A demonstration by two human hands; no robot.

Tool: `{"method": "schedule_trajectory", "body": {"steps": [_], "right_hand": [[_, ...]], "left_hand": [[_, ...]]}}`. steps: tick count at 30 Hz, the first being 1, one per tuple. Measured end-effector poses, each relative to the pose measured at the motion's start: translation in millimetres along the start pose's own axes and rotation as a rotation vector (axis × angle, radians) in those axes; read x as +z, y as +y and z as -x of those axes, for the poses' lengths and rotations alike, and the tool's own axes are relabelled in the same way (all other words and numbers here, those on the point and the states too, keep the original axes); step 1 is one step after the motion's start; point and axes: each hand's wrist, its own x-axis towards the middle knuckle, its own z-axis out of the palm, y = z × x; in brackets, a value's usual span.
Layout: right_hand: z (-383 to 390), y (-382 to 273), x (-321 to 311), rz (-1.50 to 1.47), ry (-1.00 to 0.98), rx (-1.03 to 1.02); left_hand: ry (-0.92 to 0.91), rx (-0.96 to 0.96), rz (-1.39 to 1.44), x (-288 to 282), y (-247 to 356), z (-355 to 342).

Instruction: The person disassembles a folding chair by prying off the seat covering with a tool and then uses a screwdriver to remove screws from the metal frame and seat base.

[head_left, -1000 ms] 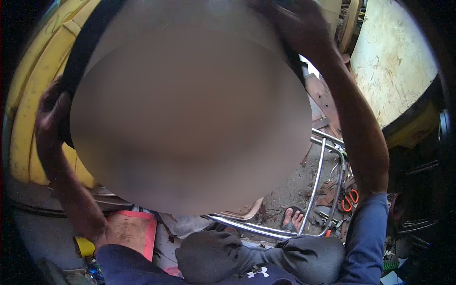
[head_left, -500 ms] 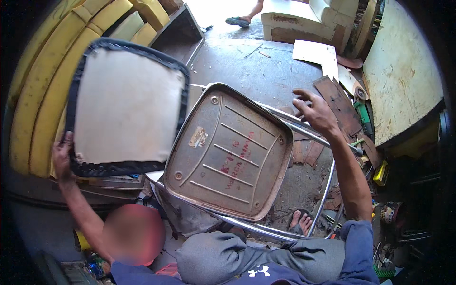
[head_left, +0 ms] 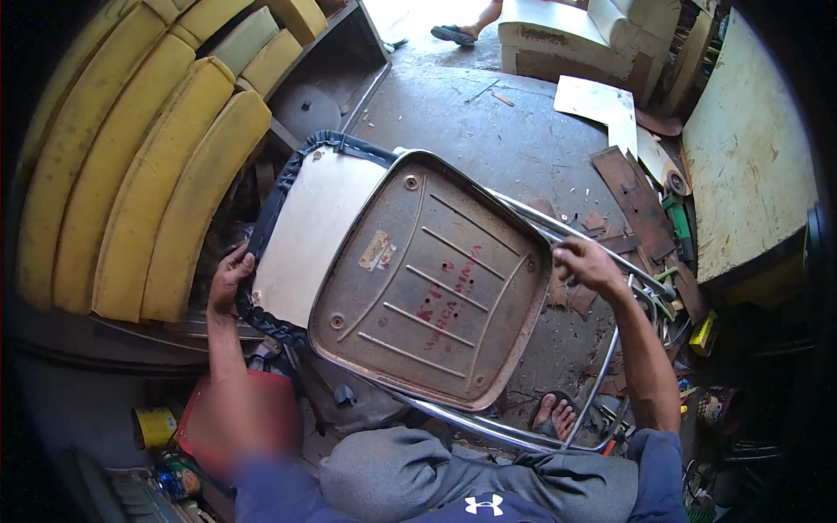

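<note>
My left hand (head_left: 233, 279) grips the left edge of a padded seat panel (head_left: 299, 218) with a pale board face and gathered black covering round its rim. The panel's right part is hidden under a rusty metal seat pan (head_left: 363, 307), which has raised ribs, bolt holes and red markings. The pan rests on a tubular chrome frame (head_left: 440, 420). Beside the pan's right rim, my right hand (head_left: 582, 264) has its fingers curled; whether they hold the rim or something else is unclear.
Yellow foam pads (head_left: 131, 222) are stacked at left. Wood scraps (head_left: 628, 196) and a green angle grinder (head_left: 676, 222) lie right, near a pale board (head_left: 750, 139). A worn white armchair (head_left: 558, 44) and another person's sandalled foot (head_left: 453, 35) are at the back.
The padded panel, earlier raised in my hands, has come down rightward and now sits partly under the pan. My right hand has moved lower and its spread fingers have curled.
</note>
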Motion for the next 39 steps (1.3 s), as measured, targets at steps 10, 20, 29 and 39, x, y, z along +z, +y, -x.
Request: {"method": "schedule_trajectory", "body": {"steps": [10, 20, 29, 39], "right_hand": [[-14.4, 104.0, 65.1, -0.768, 0.136, 0.29], [-21.8, 100.8, 105.9, -1.215, -0.153, 0.23], [-31.0, 101.9, 114.8, -1.279, -0.097, 0.258], [-30.2, 101.6, 121.3, -1.354, -0.093, 0.226]], "left_hand": [[-0.149, -0.122, -0.138, 55.4, -13.6, -27.6], [-0.239, -0.103, -0.032, 114.3, -27.6, -14.0], [-0.064, -0.117, -0.123, 123.2, -32.0, 9.5], [-0.079, -0.06, -0.049, 129.9, -40.0, 15.6]]}}
